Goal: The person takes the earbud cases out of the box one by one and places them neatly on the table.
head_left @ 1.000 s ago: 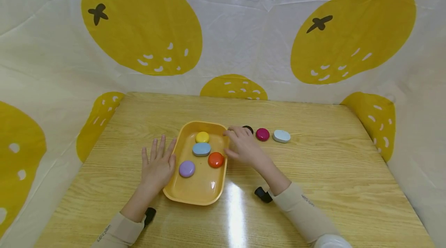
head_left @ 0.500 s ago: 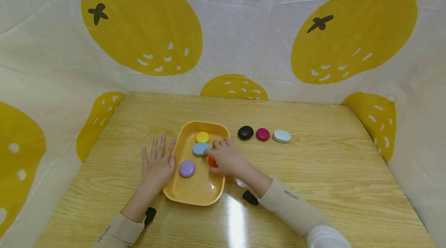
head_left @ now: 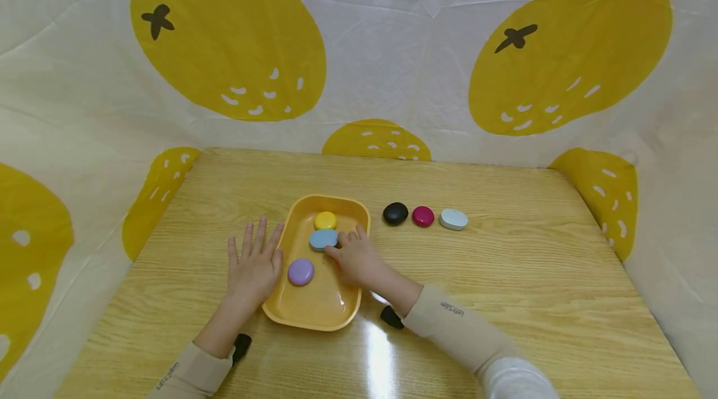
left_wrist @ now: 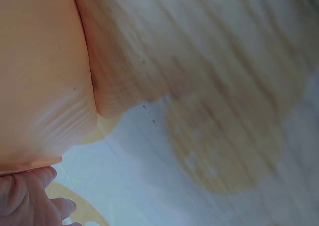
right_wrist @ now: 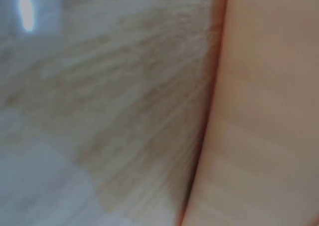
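My left hand (head_left: pixel 253 271) lies with its fingers spread at the left side of the orange-yellow tray (head_left: pixel 314 318), thumb against the rim. In the left wrist view, fingertips (left_wrist: pixel 42 196) show below the tray's rim. Over the right half of the tray is my right hand (head_left: pixel 359 259), thumb and index finger pinching the right end of a light blue oval stone (head_left: pixel 322 239). A yellow round stone (head_left: pixel 325 221) sits just behind it, and a purple round stone (head_left: pixel 301 272) lies nearer the front. The red-orange stone is almost wholly hidden beneath the right hand.
Beyond the tray's right rim, a black stone (head_left: pixel 395 213), a magenta stone (head_left: pixel 423 216) and a pale oval stone (head_left: pixel 454 219) lie in a row on the wooden table (head_left: pixel 505 287). A white curtain with yellow fruit prints (head_left: pixel 387 62) encloses the table.
My right hand came from beside the black stone into the tray, over the red-orange stone, then shifted slightly to the blue stone. The black stone is now uncovered; the left hand stayed still.
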Demonstrator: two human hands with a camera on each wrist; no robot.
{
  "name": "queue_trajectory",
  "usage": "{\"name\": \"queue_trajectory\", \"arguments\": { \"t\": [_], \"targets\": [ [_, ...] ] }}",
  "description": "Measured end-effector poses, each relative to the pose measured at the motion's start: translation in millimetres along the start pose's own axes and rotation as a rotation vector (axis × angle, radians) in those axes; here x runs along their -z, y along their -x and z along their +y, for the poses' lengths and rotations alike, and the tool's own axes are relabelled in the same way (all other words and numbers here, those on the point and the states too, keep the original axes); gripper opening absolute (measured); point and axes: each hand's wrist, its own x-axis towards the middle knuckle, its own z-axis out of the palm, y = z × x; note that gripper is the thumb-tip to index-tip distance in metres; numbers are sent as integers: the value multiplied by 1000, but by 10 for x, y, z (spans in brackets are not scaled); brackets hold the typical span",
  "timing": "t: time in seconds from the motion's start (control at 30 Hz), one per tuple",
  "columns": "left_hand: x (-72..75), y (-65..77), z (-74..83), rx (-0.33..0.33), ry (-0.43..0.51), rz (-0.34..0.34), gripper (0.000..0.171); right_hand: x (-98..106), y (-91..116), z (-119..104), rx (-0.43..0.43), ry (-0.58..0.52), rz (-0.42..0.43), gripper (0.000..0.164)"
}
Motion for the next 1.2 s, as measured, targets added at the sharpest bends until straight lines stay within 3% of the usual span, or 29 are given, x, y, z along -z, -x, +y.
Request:
{"name": "queue_trajectory", "arguments": {
  "t": [0.13,0.3,0.6,0.77,0.97,1.2],
  "targets": [
    [-3,0,-2,-1,0,2,50,-19,-29,-37,-10,32,-7,28],
    [-12,-3,-7,-1,-4,3,50,-23,-35,-49,-22,-4,-2,26],
    [-11,2,4,1,8,8,50,-42,14,-23,-15,-146,165,20],
    [-4,10,11,-1,14,4,50,-25,35,25,11,-234,200,35],
    [0,13,14,0,18,0,50,26,36,175,5,-374,268,43],
    [-3,9,10,-3,22,8,50,160,134,547,-137,-471,412,44]
  ]
}}
